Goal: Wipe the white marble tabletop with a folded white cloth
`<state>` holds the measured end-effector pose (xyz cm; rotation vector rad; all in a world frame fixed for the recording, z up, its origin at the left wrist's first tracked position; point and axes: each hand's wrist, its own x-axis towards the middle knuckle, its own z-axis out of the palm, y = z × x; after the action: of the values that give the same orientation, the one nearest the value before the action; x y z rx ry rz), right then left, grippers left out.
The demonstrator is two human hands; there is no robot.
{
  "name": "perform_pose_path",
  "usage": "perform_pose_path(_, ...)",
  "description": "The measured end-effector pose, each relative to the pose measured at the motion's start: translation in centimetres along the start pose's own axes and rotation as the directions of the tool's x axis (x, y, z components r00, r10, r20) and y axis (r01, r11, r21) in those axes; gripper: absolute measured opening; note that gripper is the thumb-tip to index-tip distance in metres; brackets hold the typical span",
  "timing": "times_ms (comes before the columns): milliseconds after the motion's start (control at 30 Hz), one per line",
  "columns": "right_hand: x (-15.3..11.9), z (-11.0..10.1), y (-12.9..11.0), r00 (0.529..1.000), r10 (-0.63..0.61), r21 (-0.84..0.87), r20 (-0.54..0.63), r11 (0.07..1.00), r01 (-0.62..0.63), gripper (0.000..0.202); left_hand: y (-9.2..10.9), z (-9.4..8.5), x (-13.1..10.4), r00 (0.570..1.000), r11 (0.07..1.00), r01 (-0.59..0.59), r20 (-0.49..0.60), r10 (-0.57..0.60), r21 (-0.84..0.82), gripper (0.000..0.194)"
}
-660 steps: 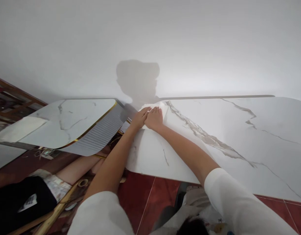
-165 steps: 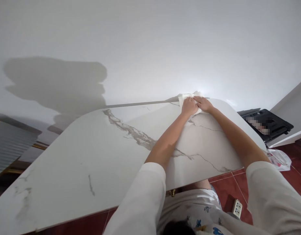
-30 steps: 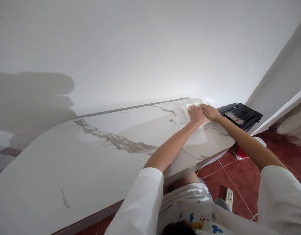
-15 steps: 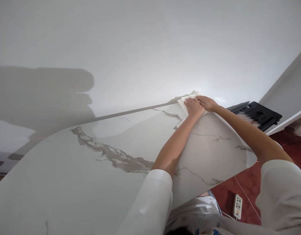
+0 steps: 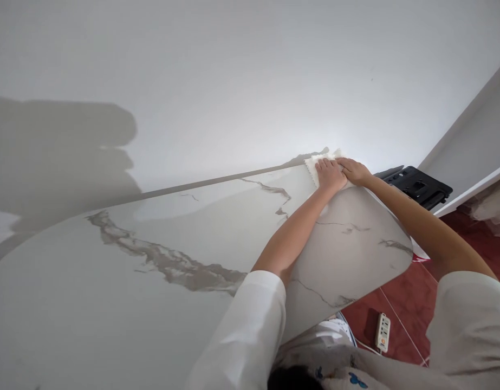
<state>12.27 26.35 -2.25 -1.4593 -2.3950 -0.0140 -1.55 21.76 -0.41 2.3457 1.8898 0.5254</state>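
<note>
Occupying the bottom edge: one pale garment (image 5: 380, 365), printed with small blue motifs; a dark, rounded shape (image 5: 296, 377) overlaps it, nature unclear. Sleeves, two, white, short: left sleeve (image 5: 244, 327) over the near edge of the desk, right sleeve (image 5: 469, 325) above the floor. Desk (image 5: 172, 341), one: white, marble-patterned, rounded corners, one broad grey-brown vein (image 5: 164, 260) running diagonally, several finer veins toward the right end; a soft shadow lies over that end. Floor (image 5: 404, 298): dark red tile, pale joints. Power strip (image 5: 383, 332), one, white, lying on the floor beyond the near edge of the desk, its cord (image 5: 367, 346) trailing left. Red-and-white item (image 5: 420, 254), beside the right corner of the desk, mostly hidden.

Left hand (image 5: 330, 175): laid flat, fingers extended and slightly parted, palm down on the cloth. Right hand (image 5: 354, 171): likewise flat, fingers outstretched toward the left hand and meeting it. Cloth (image 5: 312, 167), one, white, scalloped edge, spread under both hands at the far edge of the desk, near its right end, partly covered.

Black case (image 5: 421, 187), one, past the right end of the desk. Pale, filmy material (image 5: 495, 203), far right, indistinct. Wall (image 5: 233, 65), white, behind the desk; large grey shadow (image 5: 63, 141) at left.
</note>
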Motion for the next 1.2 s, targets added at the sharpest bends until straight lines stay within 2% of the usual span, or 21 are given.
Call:
perform_pose_path(400,-10.9,-3.0,-0.7,1.0,0.014,-0.062,-0.018,0.998,-0.015,0.048,5.6,0.0,-8.3,0.996,0.993,-0.085,0.001,0.086,-0.08,0.058)
perform_pose_path(600,-16.6,-5.1,-2.4,1.0,0.017,-0.099,-0.02,0.995,-0.019,0.05,8.1,-0.7,-12.9,0.992,0.987,-0.129,0.006,0.13,-0.094,0.059)
perform_pose_path(767,-20.6,-6.0,-4.5,0.998,0.052,-0.169,-0.042,0.984,-0.058,0.049,8.9,-1.3,-16.8,0.977,0.975,-0.211,-0.014,0.211,-0.075,0.06)
perform_pose_path(867,-22.4,-6.4,-6.5,0.999,0.02,-0.212,-0.031,0.977,-0.026,0.05,7.9,-1.8,-19.3,0.968,0.967,-0.25,-0.04,0.249,-0.043,0.06)
perform_pose_path(967,-23.3,-6.6,-9.8,0.998,-0.059,-0.233,0.015,0.971,0.061,0.049,5.3,-2.9,-22.1,0.949,0.949,-0.314,-0.022,0.313,-0.009,0.06)
perform_pose_path(1067,-23.2,-6.2,-14.2,0.982,-0.185,-0.228,0.045,0.955,0.19,0.049,1.4,-4.6,-25.2,0.934,0.934,-0.357,-0.005,0.357,0.015,0.058)
perform_pose_path(1200,-21.1,-4.5,-21.6,0.952,-0.301,-0.141,0.06,0.941,0.307,0.052,-5.1,-7.7,-29.2,0.964,0.966,-0.259,0.064,0.258,0.022,0.058)
